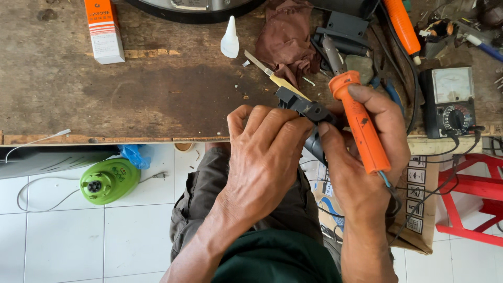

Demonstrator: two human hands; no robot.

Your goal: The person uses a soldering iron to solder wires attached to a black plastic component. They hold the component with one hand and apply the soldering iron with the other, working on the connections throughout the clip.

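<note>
Left hand (264, 157) wraps a black plastic part (306, 108), fingers curled over it, held above the front edge of the wooden workbench (157, 94). Right hand (367, 157) is closed round an orange soldering iron (360, 123), tip pointing away, and also touches the part. Behind them: brown rag (287, 36), analog multimeter (450, 102) at the right, orange-and-white box (105, 31), white glue bottle (229, 37), thin blade (272, 76) just beside the part.

Orange-handled soldering iron (361, 123), gripped upright-tilted, tip toward the bench; small black plastic part (306, 107) pinched at the bench edge.
</note>
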